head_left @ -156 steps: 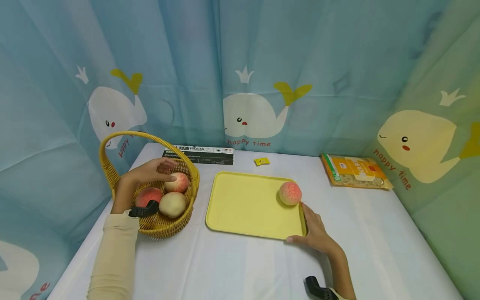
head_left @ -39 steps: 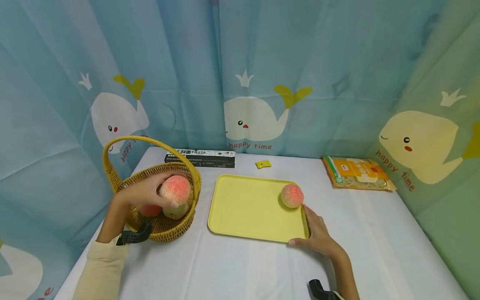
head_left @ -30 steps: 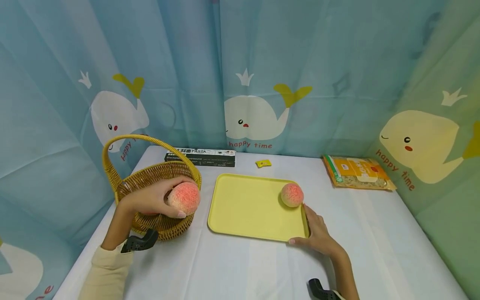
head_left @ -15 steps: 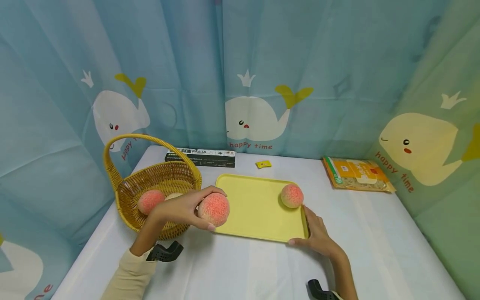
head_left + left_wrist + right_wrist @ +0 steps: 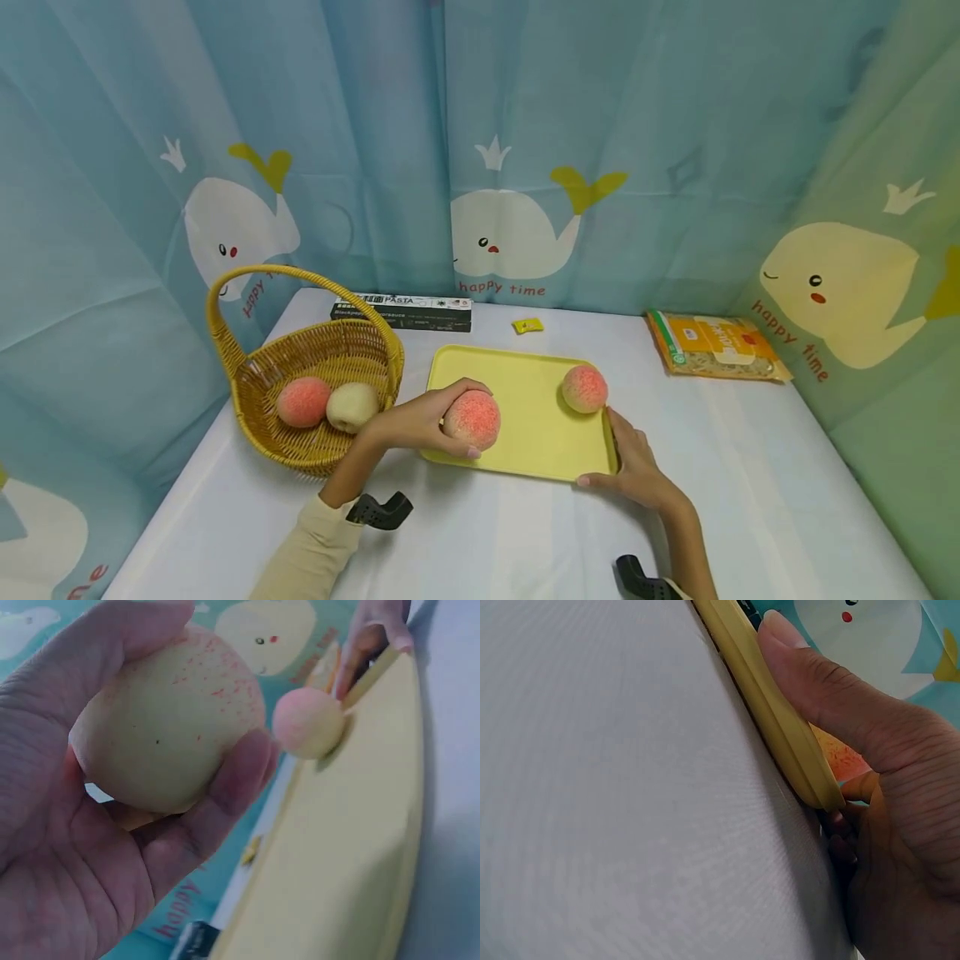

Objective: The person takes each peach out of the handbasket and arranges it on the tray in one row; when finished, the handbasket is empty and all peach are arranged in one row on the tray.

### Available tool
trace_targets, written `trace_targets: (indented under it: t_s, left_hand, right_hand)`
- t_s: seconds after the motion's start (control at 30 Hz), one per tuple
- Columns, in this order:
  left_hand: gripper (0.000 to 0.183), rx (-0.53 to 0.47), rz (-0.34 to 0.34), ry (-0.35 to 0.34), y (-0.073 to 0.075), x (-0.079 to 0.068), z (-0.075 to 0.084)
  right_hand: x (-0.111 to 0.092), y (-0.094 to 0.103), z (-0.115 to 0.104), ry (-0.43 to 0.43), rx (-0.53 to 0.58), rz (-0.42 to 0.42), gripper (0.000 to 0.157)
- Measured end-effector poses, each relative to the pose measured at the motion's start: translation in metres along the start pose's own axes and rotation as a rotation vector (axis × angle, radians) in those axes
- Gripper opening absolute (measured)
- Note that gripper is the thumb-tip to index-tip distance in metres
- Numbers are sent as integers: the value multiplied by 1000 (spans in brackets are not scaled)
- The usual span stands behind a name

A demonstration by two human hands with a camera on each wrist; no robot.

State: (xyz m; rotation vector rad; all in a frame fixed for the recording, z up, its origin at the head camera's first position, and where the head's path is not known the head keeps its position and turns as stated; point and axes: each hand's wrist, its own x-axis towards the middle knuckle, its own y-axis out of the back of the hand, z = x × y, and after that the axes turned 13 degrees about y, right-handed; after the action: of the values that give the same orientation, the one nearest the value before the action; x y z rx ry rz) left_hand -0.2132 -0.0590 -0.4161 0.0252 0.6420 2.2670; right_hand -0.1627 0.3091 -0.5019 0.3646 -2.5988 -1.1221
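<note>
tabletop (image 5: 540, 542) in white, lightly creased cloth (image 5: 787, 475) lies before us, with a blue-green curtain (image 5: 360, 108) of printed whales hanging behind it and on both sides. along the far edge we see a pasta box (image 5: 420, 320), a yellow wrapped sweet (image 5: 528, 325) and, toward the far right corner, an orange bag (image 5: 716, 346). near the left edge stands a wicker basket (image 5: 322, 346) holding a red peach (image 5: 303, 402) and a pale fruit (image 5: 352, 407). our left hand (image 5: 420, 421) grips a speckled peach (image 5: 474, 421) above the left part of the yellow tray (image 5: 540, 437); our right hand (image 5: 636, 467) pinches that tray's near right corner, close to a second peach (image 5: 584, 389) on it. compared with a second ago, the speckled peach is away from the basket and over the tray, the pale fruit is uncovered, and our right hand stays put.
</note>
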Motion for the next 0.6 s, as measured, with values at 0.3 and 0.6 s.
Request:
trace_targets:
  t_s: [0.3,0.6]
  left_hand:
    - [73,-90,50,50,-19,38,-14]
    - [76,-169,150,164,-32,69,-32]
  right_hand:
    - [1,-1,4,-3,2,-1,128]
    - [0,0,0,-9,-2,2,126]
